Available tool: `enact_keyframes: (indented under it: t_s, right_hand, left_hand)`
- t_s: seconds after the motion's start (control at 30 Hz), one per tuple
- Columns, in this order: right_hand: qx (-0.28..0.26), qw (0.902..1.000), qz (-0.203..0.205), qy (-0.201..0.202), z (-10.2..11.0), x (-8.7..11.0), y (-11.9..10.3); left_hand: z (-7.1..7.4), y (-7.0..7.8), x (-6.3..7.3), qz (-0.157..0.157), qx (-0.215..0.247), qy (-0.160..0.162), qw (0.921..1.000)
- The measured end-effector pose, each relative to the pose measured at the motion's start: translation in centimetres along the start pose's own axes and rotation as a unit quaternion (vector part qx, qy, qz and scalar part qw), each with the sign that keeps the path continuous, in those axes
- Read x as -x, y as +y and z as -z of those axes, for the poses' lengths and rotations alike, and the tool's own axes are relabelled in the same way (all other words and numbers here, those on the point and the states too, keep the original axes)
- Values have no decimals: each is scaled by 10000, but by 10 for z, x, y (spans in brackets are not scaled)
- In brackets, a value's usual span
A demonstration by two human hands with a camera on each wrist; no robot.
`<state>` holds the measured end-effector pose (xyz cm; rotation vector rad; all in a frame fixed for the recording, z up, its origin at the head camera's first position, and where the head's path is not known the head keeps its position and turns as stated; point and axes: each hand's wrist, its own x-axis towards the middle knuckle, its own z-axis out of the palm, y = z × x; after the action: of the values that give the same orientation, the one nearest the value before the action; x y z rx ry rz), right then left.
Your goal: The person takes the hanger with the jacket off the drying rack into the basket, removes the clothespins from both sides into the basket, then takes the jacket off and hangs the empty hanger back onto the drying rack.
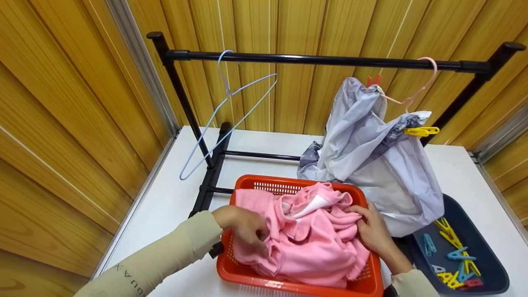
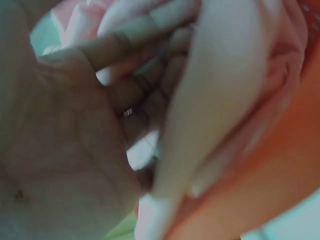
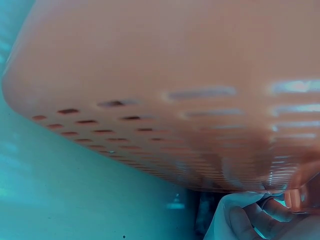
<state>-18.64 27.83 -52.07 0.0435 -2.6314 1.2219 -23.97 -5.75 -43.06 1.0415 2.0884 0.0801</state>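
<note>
A crumpled pink garment (image 1: pixel 317 235) of soft thick cloth fills the red plastic basket (image 1: pixel 297 284), with a white patch showing in its folds. My left hand (image 1: pixel 247 229) holds the garment at the basket's left side, fingers bent into the cloth. In the blurred left wrist view, a fold of the garment (image 2: pixel 215 100) lies across the fingers of my left hand (image 2: pixel 75 130). At the basket's right rim my right hand (image 1: pixel 373 229) pinches the garment's edge. The right wrist view mostly has the basket's slotted outer wall (image 3: pixel 150 60), with fingers (image 3: pixel 260 220) low at the right.
A black clothes rack (image 1: pixel 313 60) stands behind the basket. On its bar hang a blue hanger (image 1: pixel 229 97) and a pink hanger (image 1: pixel 429 82) bearing a grey-white garment (image 1: pixel 371 152) with red and yellow clips. A dark tray (image 1: pixel 495 264) of several clothespins (image 1: pixel 462 253) sits right.
</note>
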Motion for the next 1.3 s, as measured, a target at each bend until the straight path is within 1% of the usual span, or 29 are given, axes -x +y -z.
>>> enact_keyframes:
  t_s: [0.13, 0.2, 0.33, 0.37, 0.4, 0.47, 0.57, 0.63, 0.77, 0.83, 0.9, 0.97, 1.0, 1.07, 1.13, 1.17, 1.23, 1.3]
  right_hand:
    - [2, 10000, -22, -52, 1, 0, 0]
    - [13, 9999, -56, -84, 1, 0, 0]
    - [38, 9999, -78, -74, 2, 0, 1]
    - [43, 10000, -62, -61, 1, 0, 1]
    - [35, 10000, -48, -50, 1, 0, 1]
    - [19, 10000, -25, -38, 1, 0, 1]
    - [-7, 10000, -2, -13, 0, 0, 1]
    - [-30, 10000, 8, -2, 0, 1, 1]
    - [-31, 10000, 49, 40, 0, 0, 0]
    - [-25, 9999, 70, 79, 0, 0, 0]
    - [-33, 9999, 99, 108, 0, -1, 0]
    - [24, 9998, 131, 138, 0, -2, 0]
    - [82, 9997, 143, 154, 0, -2, 0]
    - [197, 9995, 162, 173, 2, -2, 0]
    - [319, 9992, 168, 150, 4, -2, 0]
    - [337, 9993, 161, 99, 6, -2, 0]
    - [323, 9994, 149, -42, 8, -1, -1]
    - [266, 9994, 109, -209, 11, 0, -3]
  left_hand:
    - [-5, 10, -11, 359, -113, -136, 9992]
    - [-7, 16, -16, 568, -171, -254, 9979]
    - [-10, 25, -25, 993, -307, -453, 9936]
    - [-11, 26, -27, 1110, -262, -515, 9921]
    - [-12, 27, -29, 1167, -287, -587, 9910]
    - [-13, 28, -33, 1164, -488, -724, 9894]
    - [-13, 26, -39, 1177, -563, -948, 9869]
    - [-13, 25, -43, 1069, -717, -1079, 9858]
    - [-12, 22, -50, 1101, -460, -1435, 9824]
    - [-11, 21, -51, 1102, -371, -1505, 9817]
    - [-10, 21, -49, 1023, -459, -1421, 9835]
    - [-11, 21, -45, 982, -535, -1196, 9865]
    - [-11, 20, -42, 896, -653, -1065, 9881]
    - [-13, 20, -39, 885, -716, -824, 9901]
    - [-15, 20, -35, 922, -639, -646, 9916]
    - [-16, 20, -33, 987, -555, -573, 9919]
    - [-17, 20, -28, 1000, -457, -433, 9930]
    - [-17, 20, -23, 896, -362, -315, 9948]
